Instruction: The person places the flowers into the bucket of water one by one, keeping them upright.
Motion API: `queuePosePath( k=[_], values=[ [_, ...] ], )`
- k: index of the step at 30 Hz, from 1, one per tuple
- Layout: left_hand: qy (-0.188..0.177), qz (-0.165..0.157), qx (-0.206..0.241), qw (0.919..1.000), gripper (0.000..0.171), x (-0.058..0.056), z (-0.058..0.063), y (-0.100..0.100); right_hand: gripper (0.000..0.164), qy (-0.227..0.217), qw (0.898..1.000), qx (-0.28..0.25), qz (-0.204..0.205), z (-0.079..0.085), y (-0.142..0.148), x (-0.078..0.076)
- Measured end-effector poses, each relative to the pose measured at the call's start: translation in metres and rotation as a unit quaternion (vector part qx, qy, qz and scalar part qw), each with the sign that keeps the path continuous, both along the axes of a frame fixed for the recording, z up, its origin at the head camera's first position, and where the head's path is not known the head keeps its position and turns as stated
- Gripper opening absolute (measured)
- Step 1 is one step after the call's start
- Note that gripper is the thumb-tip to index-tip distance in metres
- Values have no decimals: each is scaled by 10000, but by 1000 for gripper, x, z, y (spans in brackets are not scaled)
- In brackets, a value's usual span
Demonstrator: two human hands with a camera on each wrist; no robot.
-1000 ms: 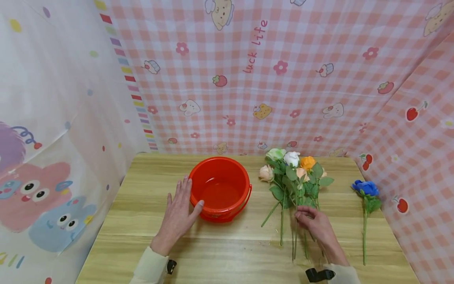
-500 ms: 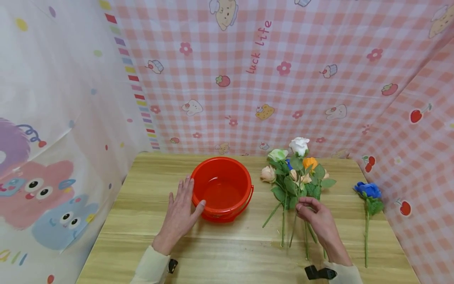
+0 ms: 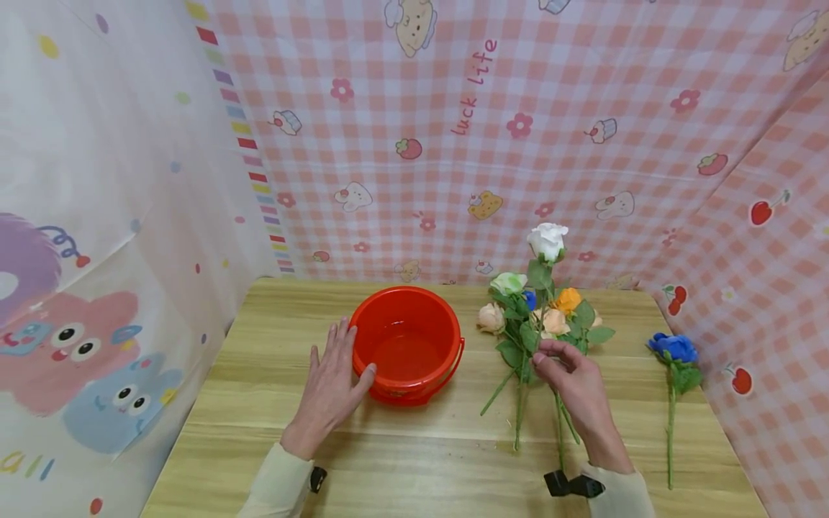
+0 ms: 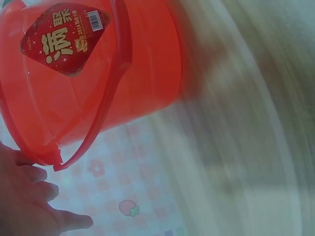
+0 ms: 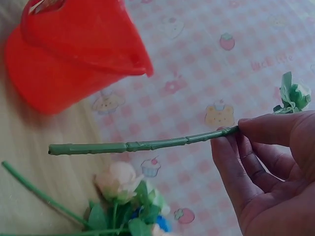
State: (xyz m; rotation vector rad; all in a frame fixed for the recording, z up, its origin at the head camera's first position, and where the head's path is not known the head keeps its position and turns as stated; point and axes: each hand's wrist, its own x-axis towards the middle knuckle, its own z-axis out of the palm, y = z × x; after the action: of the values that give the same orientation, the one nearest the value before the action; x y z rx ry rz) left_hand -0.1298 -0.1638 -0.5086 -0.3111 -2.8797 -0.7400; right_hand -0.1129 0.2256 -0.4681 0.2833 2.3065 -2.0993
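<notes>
A red bucket (image 3: 404, 385) stands upright on the table, its handle hanging down at the side. My left hand (image 3: 329, 392) rests against the bucket's left rim with straight fingers. In the right hand (image 3: 573, 385), thumb and fingers pinch the green stem (image 5: 162, 143) of a white rose (image 3: 547, 241). That rose is raised above the other flowers, bloom up; the right wrist view shows its bare lower stem clear of the table. Under it lies a bunch of artificial roses: a green-white one (image 3: 508, 283), an orange one (image 3: 568, 300), peach ones (image 3: 491, 318) and a partly hidden blue one (image 3: 530, 300).
A single blue rose (image 3: 675, 347) lies apart near the right edge of the wooden table (image 3: 259, 460). Behind the table hangs a pink checked cloth (image 3: 388, 173); a white printed cloth (image 3: 162, 216) covers the left side.
The right hand has lifted the white rose upward out of the bunch, uncovering the blue bloom and peach ones beneath. The left hand stays at the bucket rim.
</notes>
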Motion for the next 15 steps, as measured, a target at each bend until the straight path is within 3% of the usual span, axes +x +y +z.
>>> queuePosePath(
  k=[5, 10, 15],
  values=[
    [56, 38, 54, 10000, 74, -6, 3, 1, 34, 125, 9998, -118, -89, 10, -9, -4],
    [-104, 61, 12, 9999, 81, -11, 5, 1, 30, 343, 9991, -212, -132, 17, -18, -10],
    [-248, 25, -70, 9997, 85, -15, 4, -1, 29, 565, 9982, -206, 41, 25, -27, -15]
  ],
)
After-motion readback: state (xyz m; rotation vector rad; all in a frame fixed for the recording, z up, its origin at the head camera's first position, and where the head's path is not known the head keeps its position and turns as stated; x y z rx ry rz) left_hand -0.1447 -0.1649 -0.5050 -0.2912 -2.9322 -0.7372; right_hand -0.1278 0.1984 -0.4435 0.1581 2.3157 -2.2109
